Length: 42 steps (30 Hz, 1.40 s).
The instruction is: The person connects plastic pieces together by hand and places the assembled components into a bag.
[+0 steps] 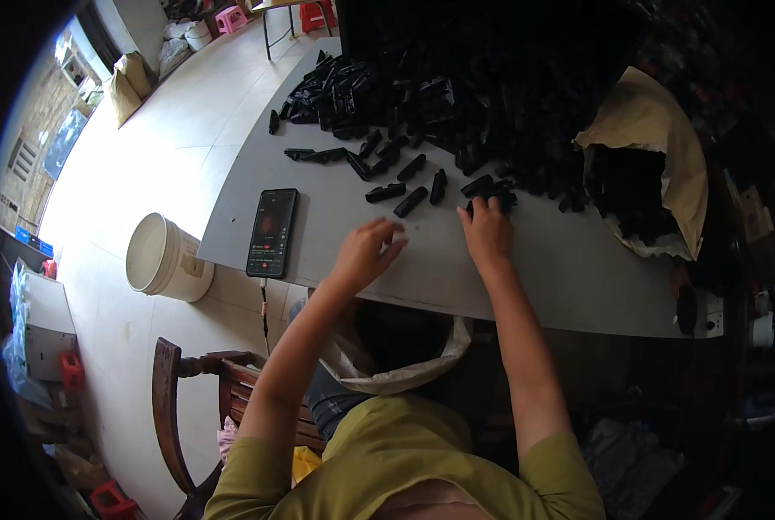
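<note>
A large heap of small black plastic pieces covers the far part of the grey table, and several loose ones lie on its near side. My right hand reaches to the heap's near edge. Its thumb and fingers close around a black plastic piece, which they partly hide. Nearer to me and further left, my left hand hovers over the table with bent fingers, the thumb apart and nothing visible in it. The closest loose black piece lies just beyond that hand.
A phone with a cable lies at the table's left. On the right, a torn brown paper sack holds more black pieces. An open pale sack sits below the near edge. A white bucket and wooden chair stand left.
</note>
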{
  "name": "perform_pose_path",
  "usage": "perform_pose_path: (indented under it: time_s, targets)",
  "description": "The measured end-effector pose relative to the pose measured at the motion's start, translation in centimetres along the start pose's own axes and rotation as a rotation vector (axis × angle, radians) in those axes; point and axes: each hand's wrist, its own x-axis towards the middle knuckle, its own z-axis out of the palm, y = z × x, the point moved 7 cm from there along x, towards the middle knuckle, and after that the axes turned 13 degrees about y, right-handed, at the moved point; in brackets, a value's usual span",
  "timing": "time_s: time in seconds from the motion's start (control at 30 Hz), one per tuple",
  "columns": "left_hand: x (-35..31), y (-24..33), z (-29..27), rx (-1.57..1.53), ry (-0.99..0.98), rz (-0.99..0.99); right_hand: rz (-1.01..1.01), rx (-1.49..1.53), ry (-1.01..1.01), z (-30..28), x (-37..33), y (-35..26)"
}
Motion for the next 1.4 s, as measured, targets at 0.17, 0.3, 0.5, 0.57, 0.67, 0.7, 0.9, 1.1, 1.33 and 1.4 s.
perform_pose_path:
  time_s: [0.17, 0.3, 0.5, 0.57, 0.67, 0.7, 0.9, 1.1, 1.33, 1.4]
  targets:
    - [4.5, -0.5, 2.1, 0.343, 0.245, -0.068, 0.026, 0.066, -0.074, 0.3, -0.9, -1.2]
    - [4.0, -2.1, 3.3, 0.480, -0.006, -0.241, 0.035, 0.122, -0.083, -0.2, -2.4, -1.1]
    - [-0.5, 0.0, 2.4, 0.299, -0.001, -0.084, 0.028, 0.217, -0.065, -0.7, -3.8, -0.1]
    - [-1.7, 0.7, 1.9, 0.256, -0.022, -0.008, 0.008, 0.241, -0.058, -0.7, -4.2, 0.0]
    - [-3.0, 0.5, 1.2, -0.144, -0.021, -0.031, 0.261, 0.745, -0.150, -0.3, -5.0, 0.1]
    - [-3.2, 0.8, 1.0, -0.155, -0.029, 0.002, 0.328, 1.005, -0.221, -0.2, -5.5, -0.7]
    - [-3.7, -0.4, 1.0, -0.207, -0.042, 0.007, 0.036, 0.875, -0.222, -2.4, -6.4, -3.9]
    - [-3.6, -0.4, 0.9, -0.234, -0.052, 0.041, -0.130, 0.643, -0.168, -3.1, -6.3, -2.9]
    - [-3.5, -0.5, 1.0, -0.208, -0.064, 0.053, -0.138, 0.661, -0.242, -3.1, -6.5, -2.5]
    - [-3.2, -0.4, 1.0, -0.224, -0.059, 0.047, -0.159, 0.662, -0.216, -3.0, -6.5, -2.6]
